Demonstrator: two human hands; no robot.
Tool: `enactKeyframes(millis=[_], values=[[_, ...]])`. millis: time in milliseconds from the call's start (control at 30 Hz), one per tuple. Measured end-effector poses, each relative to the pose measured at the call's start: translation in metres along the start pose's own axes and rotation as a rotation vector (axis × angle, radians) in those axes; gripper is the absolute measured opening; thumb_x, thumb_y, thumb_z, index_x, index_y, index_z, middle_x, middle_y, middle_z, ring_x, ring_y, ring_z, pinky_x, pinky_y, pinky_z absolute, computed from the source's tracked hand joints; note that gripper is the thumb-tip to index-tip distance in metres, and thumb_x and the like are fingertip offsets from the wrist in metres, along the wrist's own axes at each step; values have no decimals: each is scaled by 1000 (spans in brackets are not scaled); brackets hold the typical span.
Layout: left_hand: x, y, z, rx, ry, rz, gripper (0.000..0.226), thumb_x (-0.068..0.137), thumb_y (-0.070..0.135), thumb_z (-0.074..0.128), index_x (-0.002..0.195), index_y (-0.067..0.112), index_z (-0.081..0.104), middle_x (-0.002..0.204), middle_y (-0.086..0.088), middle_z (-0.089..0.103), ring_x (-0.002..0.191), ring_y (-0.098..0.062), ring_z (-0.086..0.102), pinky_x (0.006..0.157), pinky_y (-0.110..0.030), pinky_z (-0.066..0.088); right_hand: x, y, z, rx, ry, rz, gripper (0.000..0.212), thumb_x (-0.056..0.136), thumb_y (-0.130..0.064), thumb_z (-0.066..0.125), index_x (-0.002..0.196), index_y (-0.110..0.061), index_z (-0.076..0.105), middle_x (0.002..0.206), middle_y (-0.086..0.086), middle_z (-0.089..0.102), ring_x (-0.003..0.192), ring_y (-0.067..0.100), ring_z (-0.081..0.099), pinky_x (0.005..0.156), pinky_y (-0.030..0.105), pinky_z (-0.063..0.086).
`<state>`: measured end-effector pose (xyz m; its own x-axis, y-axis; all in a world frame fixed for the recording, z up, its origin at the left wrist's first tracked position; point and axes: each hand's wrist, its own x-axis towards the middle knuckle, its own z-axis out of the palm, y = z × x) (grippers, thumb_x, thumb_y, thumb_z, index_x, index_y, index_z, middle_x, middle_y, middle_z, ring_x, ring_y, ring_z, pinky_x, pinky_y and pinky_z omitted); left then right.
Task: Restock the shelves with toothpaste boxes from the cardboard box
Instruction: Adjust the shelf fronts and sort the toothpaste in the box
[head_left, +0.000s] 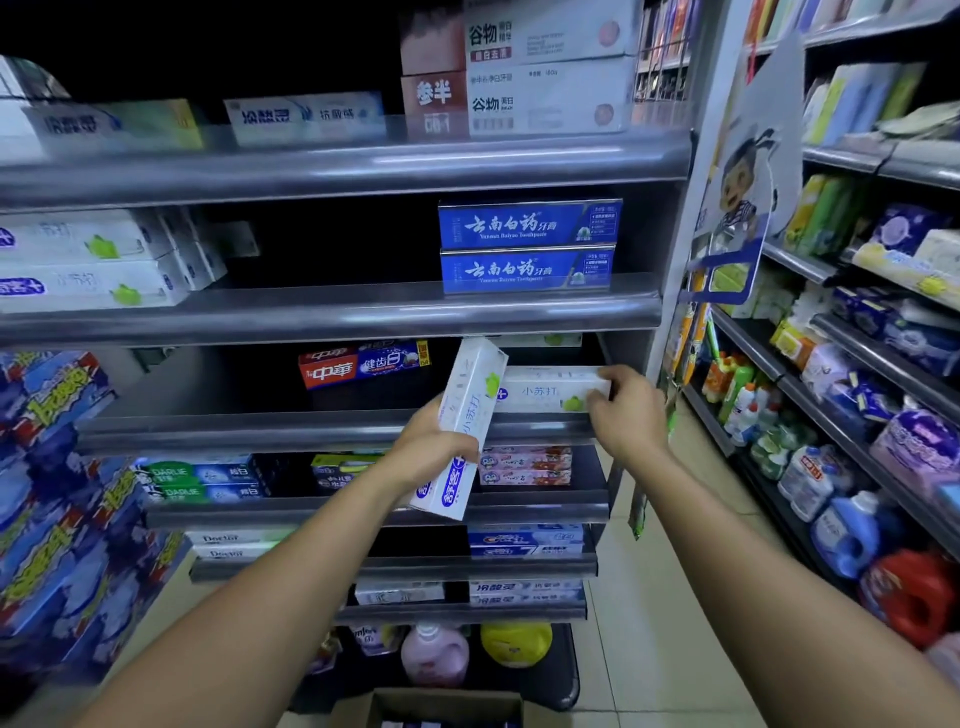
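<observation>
My left hand grips a white toothpaste box with a green apple print, held nearly upright in front of the third shelf. My right hand holds the right end of a second, matching white toothpaste box, which lies flat on that shelf at its right side. A red and blue toothpaste box lies further back on the same shelf. The open cardboard box sits on the floor at the bottom edge, with blue and white packs just visible inside.
Two blue toothpaste boxes are stacked on the shelf above, white ones at its left. Lower shelves hold more toothpaste. Detergent bottles fill the rack on the right. Blue packages are stacked at left. Tiled floor runs between.
</observation>
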<state>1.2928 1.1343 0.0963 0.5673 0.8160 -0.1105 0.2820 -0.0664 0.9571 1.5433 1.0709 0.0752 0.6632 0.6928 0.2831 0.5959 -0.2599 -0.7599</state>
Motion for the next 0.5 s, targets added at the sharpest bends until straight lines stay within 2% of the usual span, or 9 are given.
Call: enactKeyframes(millis=[100,167,233,267,333,400,467,500], values=[[-3,1,-3,-2,-4,-11,73,60,12,70,127,37,56,117,9,69,100,-20,69,61,-27,56,-2,-9,-8,-30,-34,21,42,95,-21,63,136,-14,59,120,14,69,73,16,60,67,23,44],[-7,-2,-6,-23,43,-1,71,59,14,72,121,41,53,118,9,67,99,-18,69,61,-27,57,-9,-14,-13,4,6,-10,48,94,-17,64,141,-13,54,130,13,65,101,28,65,84,27,48],[-11,-5,-11,-78,102,-23,69,60,18,72,122,35,46,118,2,66,93,-22,71,59,-29,57,-22,-19,-16,68,66,-62,48,93,-15,64,141,-14,54,133,10,64,117,28,61,96,36,50],[-13,-6,-15,-111,113,-43,67,61,20,71,123,30,45,118,-2,66,90,-25,72,59,-33,58,-30,-22,-17,105,80,-85,45,94,-16,64,138,-16,56,130,7,65,115,24,62,95,36,51],[-17,-6,-24,-128,73,-77,59,64,22,68,119,25,49,116,-10,68,88,-32,73,65,-41,59,-44,-29,-17,211,62,-108,37,92,-20,69,129,-23,64,117,-1,69,97,13,65,80,26,52],[-21,0,-34,-73,-41,-91,54,66,20,67,118,23,54,113,-13,71,91,-39,73,74,-49,59,-55,-38,-17,381,-64,-105,34,89,-25,75,121,-32,66,112,-16,67,85,5,66,68,14,50],[-26,9,-41,52,-179,-61,51,68,18,69,117,21,57,109,-10,73,91,-35,74,75,-46,58,-62,-47,-17,562,-274,-97,45,87,-24,79,128,-36,64,120,-22,62,88,5,68,69,19,56],[-27,14,-42,125,-239,-38,50,68,17,70,117,21,59,108,-9,72,91,-31,74,74,-43,58,-63,-49,-16,642,-379,-80,52,87,-20,80,133,-34,62,123,-19,62,91,9,70,71,24,60]])
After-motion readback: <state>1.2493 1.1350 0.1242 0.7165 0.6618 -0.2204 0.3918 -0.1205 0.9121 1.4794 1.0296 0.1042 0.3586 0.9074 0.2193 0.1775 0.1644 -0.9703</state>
